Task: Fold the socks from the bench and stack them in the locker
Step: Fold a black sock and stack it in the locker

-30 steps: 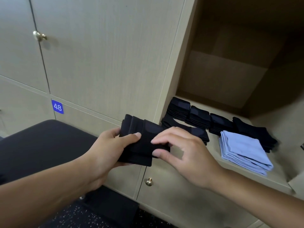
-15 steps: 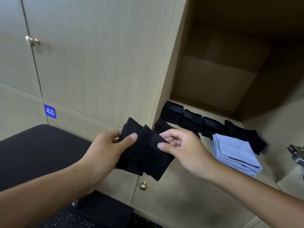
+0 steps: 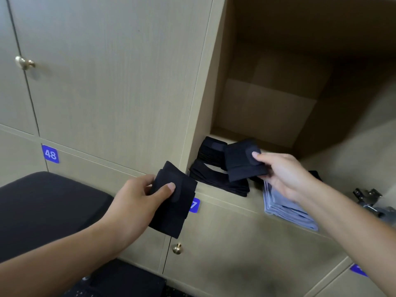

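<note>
1. Head view, hands: your left hand [image 3: 137, 202] pinches a folded black sock [image 3: 173, 202], thumb pressed on its front face and fingers curled behind. It hangs in front of the closed locker doors, just outside the open locker [image 3: 267, 116], partly covering a blue number tag [image 3: 194, 205].
2. Your right hand [image 3: 285, 174] grips a second folded black sock [image 3: 243, 160], thumb on top and fingers underneath. This sock is inside the locker opening, held above the shelf [image 3: 255, 200] and over the dark stacks.
3. Locker contents: black sock stacks [image 3: 214, 168] sit at the left of the shelf, one at the back, one nearer the front edge. A stack of light blue folded cloths [image 3: 287, 209] lies at the front, partly under your right wrist.
4. Surroundings: black bench [image 3: 49, 209] at lower left. Blue tag "48" [image 3: 50, 154] on the door row. Brass knobs at upper left [image 3: 24, 62] and below your left hand [image 3: 177, 248]. Metal hinge [image 3: 370, 200] at the right edge.
</note>
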Motion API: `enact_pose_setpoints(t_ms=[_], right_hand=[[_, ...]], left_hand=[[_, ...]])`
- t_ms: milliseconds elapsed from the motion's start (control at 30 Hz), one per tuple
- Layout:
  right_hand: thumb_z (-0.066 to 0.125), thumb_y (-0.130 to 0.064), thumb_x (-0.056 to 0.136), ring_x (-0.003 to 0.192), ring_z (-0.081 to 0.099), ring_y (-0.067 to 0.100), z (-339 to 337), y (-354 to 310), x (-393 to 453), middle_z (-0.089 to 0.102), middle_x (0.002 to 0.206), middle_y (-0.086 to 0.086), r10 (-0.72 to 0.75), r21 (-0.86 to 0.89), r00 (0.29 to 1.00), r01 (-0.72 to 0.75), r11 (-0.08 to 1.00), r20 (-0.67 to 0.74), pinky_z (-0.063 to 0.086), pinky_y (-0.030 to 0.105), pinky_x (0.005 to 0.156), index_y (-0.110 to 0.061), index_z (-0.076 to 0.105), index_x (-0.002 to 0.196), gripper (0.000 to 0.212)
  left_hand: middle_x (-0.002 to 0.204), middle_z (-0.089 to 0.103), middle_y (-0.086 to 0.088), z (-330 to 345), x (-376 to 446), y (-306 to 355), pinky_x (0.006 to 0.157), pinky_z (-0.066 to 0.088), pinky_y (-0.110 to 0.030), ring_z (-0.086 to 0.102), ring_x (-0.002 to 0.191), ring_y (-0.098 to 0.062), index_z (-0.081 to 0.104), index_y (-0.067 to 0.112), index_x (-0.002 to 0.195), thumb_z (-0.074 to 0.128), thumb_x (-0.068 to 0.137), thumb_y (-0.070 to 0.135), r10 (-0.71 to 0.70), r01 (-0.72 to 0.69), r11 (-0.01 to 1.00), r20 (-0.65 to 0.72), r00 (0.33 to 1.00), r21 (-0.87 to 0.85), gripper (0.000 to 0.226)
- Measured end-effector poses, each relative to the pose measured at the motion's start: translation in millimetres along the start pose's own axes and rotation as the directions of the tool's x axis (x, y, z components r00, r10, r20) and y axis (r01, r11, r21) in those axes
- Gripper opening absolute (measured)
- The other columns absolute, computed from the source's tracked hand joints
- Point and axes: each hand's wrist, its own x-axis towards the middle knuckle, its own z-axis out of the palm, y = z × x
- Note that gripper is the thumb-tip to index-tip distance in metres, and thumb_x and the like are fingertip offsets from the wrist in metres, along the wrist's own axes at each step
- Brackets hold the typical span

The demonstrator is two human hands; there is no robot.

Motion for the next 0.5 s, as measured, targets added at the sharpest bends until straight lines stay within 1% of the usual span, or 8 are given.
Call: enact_pose_setpoints(t_ms=[67, 133, 167, 233, 267, 333, 433, 500], right_hand=[[0.062, -0.004, 0.096, 0.091, 0.068, 0.021, -9, -3, 20, 0.071, 0.099, 0.012, 0.039, 0.1, 0.997, -0.033, 0.994, -0.06, 0.056, 0.031, 0.081, 0.001, 0.066, 0.107, 0.012], [0.06, -0.002, 0.096, 0.09, 0.067, 0.023, -16, -1, 42, 0.069, 0.098, 0.014, 0.066, 0.135, 0.994, -0.053, 0.989, -0.092, 0.056, 0.032, 0.078, 0.005, 0.062, 0.117, 0.022], [0.059, -0.002, 0.096, 0.088, 0.067, 0.023, -18, 1, 52, 0.068, 0.098, 0.014, 0.079, 0.15, 0.991, -0.063, 0.987, -0.104, 0.057, 0.031, 0.074, 0.006, 0.06, 0.121, 0.026], [0.059, 0.0, 0.096, 0.085, 0.067, 0.023, -21, 3, 67, 0.067, 0.098, 0.015, 0.105, 0.185, 0.987, -0.081, 0.979, -0.125, 0.058, 0.029, 0.061, 0.006, 0.058, 0.124, 0.029], [0.059, 0.0, 0.096, 0.084, 0.067, 0.023, -22, 5, 74, 0.067, 0.098, 0.015, 0.114, 0.205, 0.984, -0.085, 0.975, -0.134, 0.058, 0.028, 0.055, 0.005, 0.057, 0.124, 0.029], [0.06, 0.002, 0.095, 0.084, 0.067, 0.024, -23, 8, 85, 0.066, 0.1, 0.015, 0.13, 0.235, 0.981, -0.093, 0.968, -0.145, 0.057, 0.025, 0.05, 0.003, 0.057, 0.121, 0.026], [0.059, 0.006, 0.095, 0.087, 0.067, 0.026, -24, 11, 97, 0.065, 0.102, 0.017, 0.166, 0.269, 0.977, -0.126, 0.955, -0.134, 0.059, 0.028, 0.05, 0.002, 0.058, 0.112, 0.017], [0.06, 0.007, 0.095, 0.087, 0.067, 0.025, -24, 13, 102, 0.064, 0.102, 0.016, 0.181, 0.285, 0.976, -0.141, 0.948, -0.12, 0.061, 0.03, 0.052, 0.002, 0.058, 0.111, 0.017]], left_hand=[[0.09, 0.08, -0.002, 2, 1, 0, 0.085, 0.063, -0.046, 0.077, 0.086, -0.02, 0.075, 0.018, 0.104, 0.064, 0.1, 0.027, 0.002, -0.002, 1.0, 0.009, 1.0, 0.021, 0.015], [0.09, 0.08, -0.003, 3, 2, -1, 0.085, 0.063, -0.049, 0.077, 0.086, -0.022, 0.075, 0.018, 0.103, 0.065, 0.099, 0.029, 0.001, -0.002, 0.999, 0.009, 1.0, 0.042, 0.015], [0.09, 0.08, -0.003, 4, 2, -2, 0.086, 0.062, -0.05, 0.077, 0.087, -0.022, 0.075, 0.018, 0.102, 0.065, 0.099, 0.029, 0.001, -0.002, 0.999, 0.009, 1.0, 0.052, 0.015], [0.09, 0.08, -0.003, 7, 3, -3, 0.086, 0.062, -0.05, 0.077, 0.086, -0.022, 0.075, 0.019, 0.102, 0.065, 0.099, 0.029, -0.003, 0.002, 0.998, 0.016, 1.0, 0.06, 0.015], [0.09, 0.08, -0.002, 8, 4, -4, 0.085, 0.062, -0.049, 0.077, 0.086, -0.021, 0.075, 0.019, 0.102, 0.065, 0.099, 0.029, -0.003, 0.002, 0.998, 0.02, 1.0, 0.066, 0.015], [0.09, 0.08, -0.001, 8, 5, -6, 0.084, 0.063, -0.048, 0.077, 0.085, -0.02, 0.075, 0.02, 0.102, 0.065, 0.099, 0.029, -0.001, -0.001, 0.997, 0.027, 1.0, 0.081, 0.014], [0.089, 0.08, 0.0, 9, 6, -8, 0.08, 0.063, -0.042, 0.077, 0.084, -0.019, 0.075, 0.021, 0.101, 0.064, 0.099, 0.029, 0.001, -0.005, 0.995, 0.039, 0.999, 0.097, 0.014], [0.09, 0.08, 0.001, 10, 5, -8, 0.074, 0.062, -0.036, 0.077, 0.084, -0.017, 0.076, 0.021, 0.101, 0.064, 0.099, 0.028, -0.003, -0.003, 0.995, 0.053, 0.999, 0.105, 0.014]])
